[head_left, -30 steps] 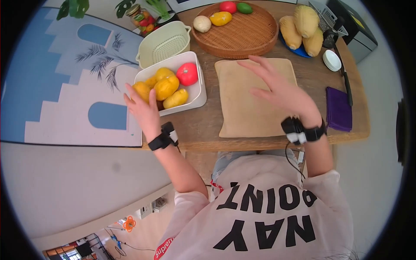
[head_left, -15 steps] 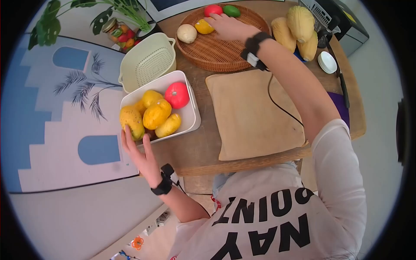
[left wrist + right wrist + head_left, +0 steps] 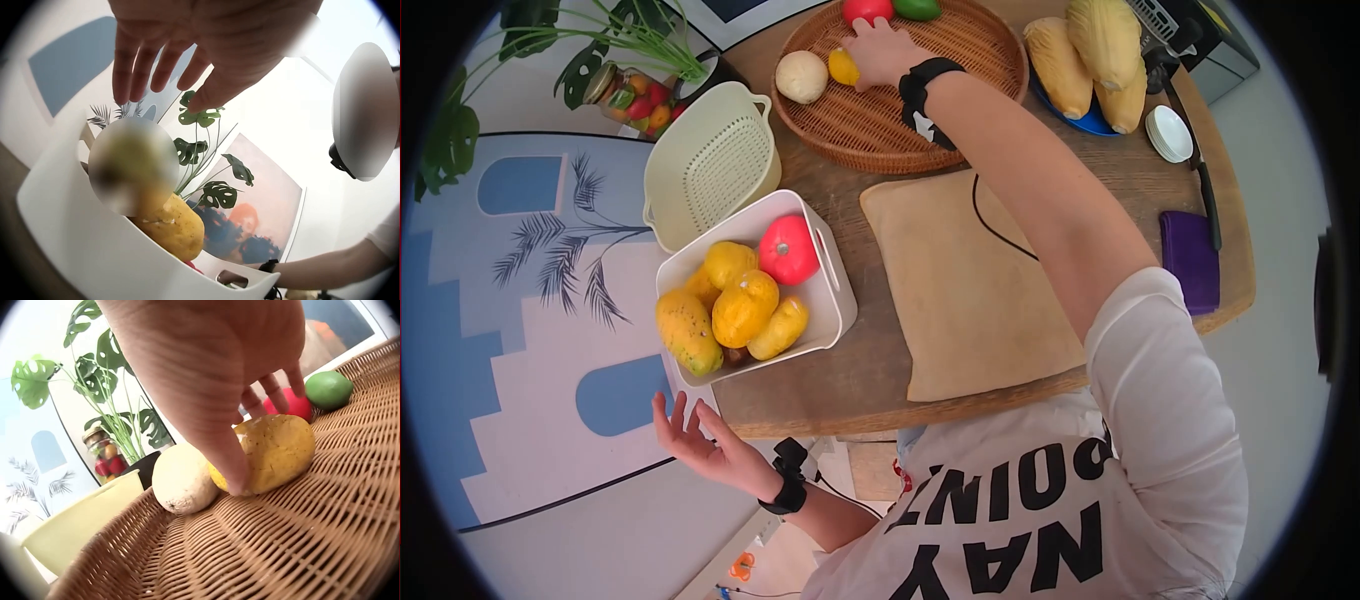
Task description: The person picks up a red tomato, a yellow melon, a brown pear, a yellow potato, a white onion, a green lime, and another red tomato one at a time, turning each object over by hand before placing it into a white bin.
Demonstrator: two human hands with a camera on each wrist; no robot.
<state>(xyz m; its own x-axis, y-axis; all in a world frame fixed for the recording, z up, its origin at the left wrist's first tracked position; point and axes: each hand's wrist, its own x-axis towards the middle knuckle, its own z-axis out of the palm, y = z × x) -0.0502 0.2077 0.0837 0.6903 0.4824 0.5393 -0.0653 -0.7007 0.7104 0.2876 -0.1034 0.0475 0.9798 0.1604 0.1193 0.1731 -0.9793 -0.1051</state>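
My right hand (image 3: 883,55) reaches into the round wicker tray (image 3: 975,75) at the back and grips a yellow mango (image 3: 281,453). In the right wrist view its thumb presses the near side, with the other fingers over the far side. A pale round vegetable (image 3: 184,479) lies against the mango's left; beyond are a red tomato (image 3: 290,405) and a green fruit (image 3: 330,390). My left hand (image 3: 712,448) holds nothing, fingers relaxed, just off the front corner of the white bin (image 3: 840,312). Several yellow fruits (image 3: 745,308) and a red one (image 3: 788,250) fill the bin.
A pale green colander (image 3: 718,165) stands behind the bin. The tan mat (image 3: 960,300) lies at the centre under my right arm. To the right are large yellow squashes (image 3: 1060,70) on a blue plate, white bowls (image 3: 1169,133), a knife (image 3: 1208,200) and a purple cloth (image 3: 1190,260).
My right hand has gone from above the mat to the wicker tray and taken hold of the mango. My left hand has drawn back from the bin towards me.
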